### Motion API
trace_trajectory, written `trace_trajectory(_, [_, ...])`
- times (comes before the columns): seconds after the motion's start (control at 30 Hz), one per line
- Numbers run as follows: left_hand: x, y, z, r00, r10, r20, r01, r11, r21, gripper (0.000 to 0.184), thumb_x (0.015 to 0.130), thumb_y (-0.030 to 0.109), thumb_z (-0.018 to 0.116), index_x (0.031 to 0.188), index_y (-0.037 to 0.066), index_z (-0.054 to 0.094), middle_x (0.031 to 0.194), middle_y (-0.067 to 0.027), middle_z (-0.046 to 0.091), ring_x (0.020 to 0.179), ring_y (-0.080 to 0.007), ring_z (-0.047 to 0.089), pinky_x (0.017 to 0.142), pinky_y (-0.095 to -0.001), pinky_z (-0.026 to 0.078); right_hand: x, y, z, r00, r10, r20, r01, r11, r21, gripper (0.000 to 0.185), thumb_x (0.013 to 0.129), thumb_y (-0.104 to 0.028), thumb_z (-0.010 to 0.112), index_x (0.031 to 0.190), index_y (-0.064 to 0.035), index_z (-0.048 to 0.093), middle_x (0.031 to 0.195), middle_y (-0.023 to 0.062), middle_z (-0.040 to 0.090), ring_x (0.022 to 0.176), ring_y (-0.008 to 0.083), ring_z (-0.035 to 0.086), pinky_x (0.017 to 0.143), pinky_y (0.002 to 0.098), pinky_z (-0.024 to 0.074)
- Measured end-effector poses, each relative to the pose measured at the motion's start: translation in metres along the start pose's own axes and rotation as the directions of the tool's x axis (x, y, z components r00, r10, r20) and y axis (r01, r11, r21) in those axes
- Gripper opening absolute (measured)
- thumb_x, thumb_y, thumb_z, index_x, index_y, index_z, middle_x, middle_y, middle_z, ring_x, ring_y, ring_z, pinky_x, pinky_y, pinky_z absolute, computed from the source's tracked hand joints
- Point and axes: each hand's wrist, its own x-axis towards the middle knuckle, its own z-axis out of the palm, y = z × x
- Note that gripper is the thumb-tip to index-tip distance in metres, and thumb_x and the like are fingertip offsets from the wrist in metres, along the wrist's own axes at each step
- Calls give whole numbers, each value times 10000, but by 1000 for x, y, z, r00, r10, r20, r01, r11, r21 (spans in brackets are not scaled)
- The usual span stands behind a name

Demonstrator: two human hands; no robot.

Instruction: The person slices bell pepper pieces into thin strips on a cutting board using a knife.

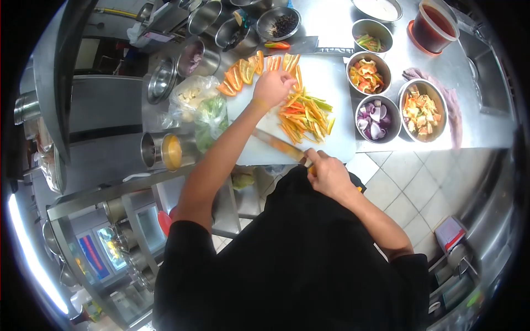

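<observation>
My right hand [330,174] grips the handle of a kitchen knife [279,144], its blade pointing left over the near part of the white cutting board [343,118]. Further up, my left hand [273,87] has its fingers curled together beside the bell pepper pieces [238,76] at the board's far edge; whether anything is between the fingertips is hidden. To the right of that hand lies a heap of sliced bell pepper strips [307,117], yellow, orange and red. A cleaver [306,45] rests across the far edge, near a red-orange pepper [276,45].
Right of the board stand steel bowls of red onion [375,120], pepper pieces [365,76] and chopped orange-white food [422,110]. A cloth [452,116] hangs over the counter edge. Plastic bags [210,121] and metal pots [197,58] crowd the left side.
</observation>
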Motion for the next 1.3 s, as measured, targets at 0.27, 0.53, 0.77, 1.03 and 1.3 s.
trace_trajectory(0.27, [50, -17, 35, 985, -170, -32, 171, 928, 332, 263, 799, 285, 662, 851, 39, 742, 881, -212, 697, 870, -373, 668, 792, -454, 529, -6, 4, 14, 979, -9, 205, 4, 1000, 27, 293, 777, -55, 654, 1058, -34, 576, 738, 183, 678, 775, 371, 667, 691, 466, 524])
trace_trajectory(0.53, [-78, -73, -67, 991, -103, -91, 64, 931, -359, 213, 845, -39, 580, 1042, -36, 660, 807, -67, 667, 720, -105, 638, 637, -244, 508, -6, 20, 11, 971, 153, 185, -168, 983, 68, 270, 809, -71, 626, 1055, -4, 539, 753, 265, 648, 786, 450, 642, 737, 536, 495])
trace_trajectory(0.77, [-184, -121, 5, 901, 347, -261, -358, 934, 7, 236, 791, -86, 550, 975, -4, 672, 991, -108, 672, 871, -272, 634, 795, -349, 530, 22, -15, 35, 980, 132, 148, -111, 984, -142, 337, 826, -27, 609, 1128, 12, 465, 722, 270, 630, 730, 472, 627, 687, 537, 490])
trace_trajectory(1.03, [-174, -130, 11, 863, 462, -207, -490, 864, -113, 305, 709, -126, 540, 964, -7, 660, 1037, -116, 656, 957, -305, 599, 811, -375, 520, 36, -49, 58, 982, 108, 154, -2, 825, -565, 216, 825, -2, 500, 1033, 0, 444, 701, 234, 625, 634, 420, 639, 586, 505, 510])
trace_trajectory(1.3, [-171, -147, 14, 803, 547, -235, -586, 797, -146, 273, 715, -103, 549, 941, -9, 667, 1023, -122, 658, 959, -308, 630, 814, -377, 536, 5, -85, 55, 967, 225, 123, -123, 828, -547, 180, 837, 7, 456, 1014, -16, 430, 645, 245, 611, 609, 453, 609, 552, 558, 469])
